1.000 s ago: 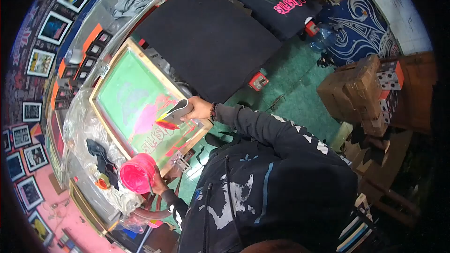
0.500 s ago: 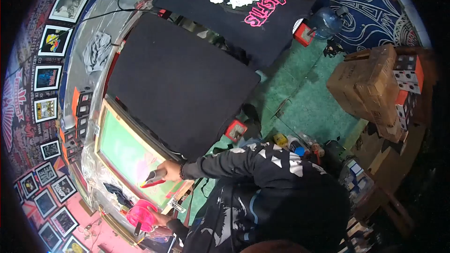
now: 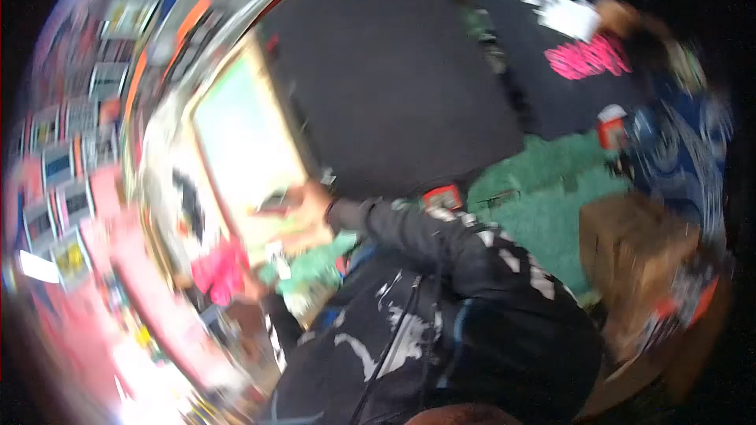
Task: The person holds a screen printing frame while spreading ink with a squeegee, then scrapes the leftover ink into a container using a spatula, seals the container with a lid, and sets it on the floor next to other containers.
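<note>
My right hand [image 3: 315,203] is closed round a squeegee [image 3: 272,203], held over the near end of a wooden-framed printing screen [image 3: 276,102]. Motion blur hides whether the blade touches the mesh, which looks glaring white and pale green. Lower left, my left hand [image 3: 253,288] grips a bright pink tub [image 3: 220,271], close beside the screen's near corner. Beyond the screen lies a plain black T-shirt [image 3: 394,71], spread flat.
A second black shirt with pink lettering [image 3: 587,59] and a white face print lies farther right, with another person's hand [image 3: 616,17] at it. A cardboard box [image 3: 630,252] stands at right. A dark rag [image 3: 187,203] lies left of the screen.
The whole view has swung and blurred, shifting the screen and shirts across the picture. Both hands keep hold of the squeegee and the tub. The squeegee appears nearer the screen's near end.
</note>
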`<state>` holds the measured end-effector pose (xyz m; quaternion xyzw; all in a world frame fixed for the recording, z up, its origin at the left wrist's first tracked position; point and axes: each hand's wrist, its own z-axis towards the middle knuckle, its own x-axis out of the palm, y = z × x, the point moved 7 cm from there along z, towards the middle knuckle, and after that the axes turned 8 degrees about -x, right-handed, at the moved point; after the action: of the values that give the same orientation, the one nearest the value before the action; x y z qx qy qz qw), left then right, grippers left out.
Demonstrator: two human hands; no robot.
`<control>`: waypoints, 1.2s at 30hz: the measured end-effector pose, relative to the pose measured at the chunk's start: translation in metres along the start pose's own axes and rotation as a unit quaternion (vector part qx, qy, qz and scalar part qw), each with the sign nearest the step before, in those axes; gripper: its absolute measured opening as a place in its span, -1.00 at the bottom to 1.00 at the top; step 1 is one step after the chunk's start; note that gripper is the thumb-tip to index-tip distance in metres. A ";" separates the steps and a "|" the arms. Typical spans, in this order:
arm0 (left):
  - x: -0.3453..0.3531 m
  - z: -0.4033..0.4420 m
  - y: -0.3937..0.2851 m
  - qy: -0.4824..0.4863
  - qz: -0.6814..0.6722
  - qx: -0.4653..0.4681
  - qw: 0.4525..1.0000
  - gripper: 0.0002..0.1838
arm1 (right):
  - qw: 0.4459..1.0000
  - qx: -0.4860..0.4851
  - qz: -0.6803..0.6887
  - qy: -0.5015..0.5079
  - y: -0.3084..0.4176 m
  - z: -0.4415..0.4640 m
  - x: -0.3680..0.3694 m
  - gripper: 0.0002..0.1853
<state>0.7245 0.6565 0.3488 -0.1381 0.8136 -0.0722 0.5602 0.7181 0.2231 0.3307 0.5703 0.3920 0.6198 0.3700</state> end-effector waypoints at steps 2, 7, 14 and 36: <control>0.004 -0.040 0.007 -0.032 -0.097 -0.033 0.994 0.06 | 1.000 0.027 0.011 -0.001 -0.005 -0.012 0.002 -0.60; -0.033 -0.094 -0.084 -0.302 -0.544 -0.108 0.775 -0.11 | 0.983 -0.020 -0.174 -0.050 0.017 -0.024 -0.004 -0.72; -0.056 -0.056 -0.001 -0.183 -0.575 -0.111 0.790 -0.25 | 0.982 0.020 -0.141 -0.123 0.006 -0.045 -0.010 -0.72; -0.002 0.049 0.065 0.007 -0.342 0.107 0.933 -0.09 | 0.945 -0.029 -0.118 -0.304 0.034 -0.079 0.012 -0.50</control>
<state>0.7614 0.7205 0.3151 -0.3467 0.7083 -0.3476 0.5073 0.6383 0.2149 0.3633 0.6702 0.3070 0.3802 0.5585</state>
